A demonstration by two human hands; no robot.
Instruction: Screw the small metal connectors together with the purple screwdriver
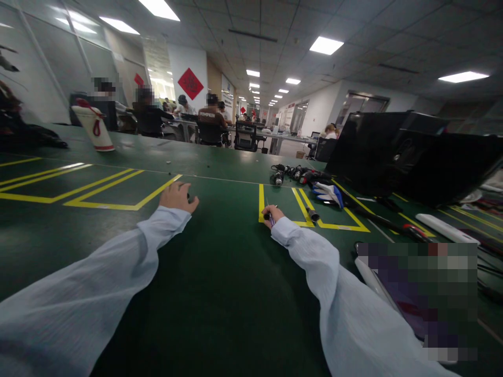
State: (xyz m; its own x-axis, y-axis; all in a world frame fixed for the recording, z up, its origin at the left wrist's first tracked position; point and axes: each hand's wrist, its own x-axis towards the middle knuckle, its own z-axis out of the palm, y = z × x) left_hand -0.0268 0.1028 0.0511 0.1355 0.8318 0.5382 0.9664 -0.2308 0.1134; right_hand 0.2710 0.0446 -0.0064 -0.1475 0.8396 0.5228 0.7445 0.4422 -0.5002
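My left hand (pixel 176 197) is over the green table (pixel 220 314), by the corner of a yellow tape outline. Its fingers are curled, and a small dark thing (pixel 189 198) shows between thumb and fingers, too small to name. To the right, my right hand (pixel 275 214) is closed on a slim tool (pixel 272 221) with a purplish handle; a thin shaft points up from the fingers. The tool's exact kind is unclear. Just right of that hand, a short dark cylindrical part (pixel 313 214) lies on the tape.
Dark metallic parts (pixel 278 178) and a blue-and-white glove (pixel 328 193) lie beyond my right hand. Black monitors (pixel 377 154) stand at the right, near a white bar (pixel 446 229) and a blurred-out screen (pixel 424 298). A pale cup (pixel 94 128) stands far left. People sit behind.
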